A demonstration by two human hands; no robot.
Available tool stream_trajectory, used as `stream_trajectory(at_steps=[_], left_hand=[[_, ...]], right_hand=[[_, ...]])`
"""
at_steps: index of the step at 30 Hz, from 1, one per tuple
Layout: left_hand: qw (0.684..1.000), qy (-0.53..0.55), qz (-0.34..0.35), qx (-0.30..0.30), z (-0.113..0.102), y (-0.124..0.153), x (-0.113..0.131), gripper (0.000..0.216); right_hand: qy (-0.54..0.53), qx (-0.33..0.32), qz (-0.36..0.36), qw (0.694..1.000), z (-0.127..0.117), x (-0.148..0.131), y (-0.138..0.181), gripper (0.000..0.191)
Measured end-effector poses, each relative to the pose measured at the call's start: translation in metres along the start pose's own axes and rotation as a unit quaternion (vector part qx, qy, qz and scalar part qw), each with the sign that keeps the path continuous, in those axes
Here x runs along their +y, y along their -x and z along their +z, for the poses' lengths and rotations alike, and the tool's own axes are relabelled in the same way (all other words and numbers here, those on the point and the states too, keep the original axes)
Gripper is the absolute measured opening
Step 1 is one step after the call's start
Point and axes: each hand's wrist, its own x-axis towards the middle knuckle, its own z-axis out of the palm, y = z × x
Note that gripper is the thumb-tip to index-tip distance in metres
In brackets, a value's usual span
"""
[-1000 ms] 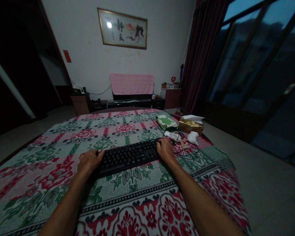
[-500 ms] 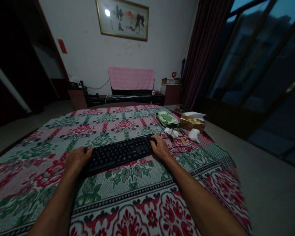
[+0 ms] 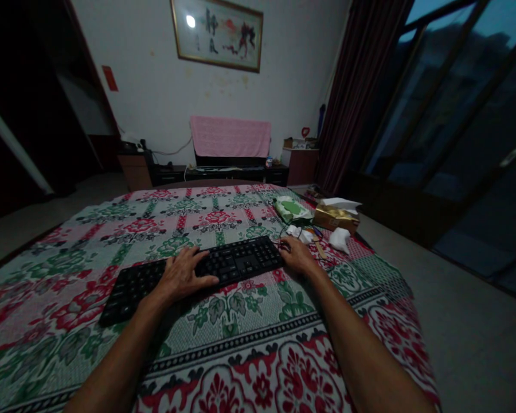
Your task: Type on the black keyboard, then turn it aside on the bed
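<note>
A black computer keyboard (image 3: 129, 284) lies slantwise across the patterned tablecloth (image 3: 249, 338). My left hand (image 3: 184, 275) rests over its middle, fingers and thumb spread apart across the keys. At the keyboard's right end is my right hand (image 3: 298, 255), with its fingers curled in beside the edge. Something dark shows between those fingertips, but I cannot tell whether it is the keyboard's edge or a cable. Thin dark cables run just beyond this hand, near a crumpled white tissue (image 3: 300, 234).
A green-and-white wipes pack (image 3: 291, 210), a golden tissue box (image 3: 336, 218) and another crumpled tissue (image 3: 339, 240) sit to the right. Beyond the table, a pink towel (image 3: 230, 136) drapes over a dark screen on a low cabinet (image 3: 258, 174).
My left hand has moved right, from the keyboard's left part to its middle, and its fingers have spread. My right hand has shifted slightly right. More of both keyboard ends shows now.
</note>
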Motion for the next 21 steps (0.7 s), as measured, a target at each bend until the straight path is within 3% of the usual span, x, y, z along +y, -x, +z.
stream_trajectory(at_steps=[6, 14, 21], left_hand=[[0.998, -0.025, 0.050, -0.004, 0.009, 0.000, 0.012, 0.082], [0.992, -0.020, 0.120, -0.021, 0.005, -0.020, 0.055, 0.084], [0.989, 0.007, 0.147, 0.013, 0.012, -0.030, 0.079, 0.070]], right_hand=[[0.066, -0.055, -0.012, 0.996, 0.003, 0.010, -0.008, 0.034], [0.142, -0.101, 0.019, 0.984, -0.008, 0.003, -0.012, 0.030], [0.159, -0.078, 0.045, 0.983, -0.007, 0.004, -0.007, 0.025]])
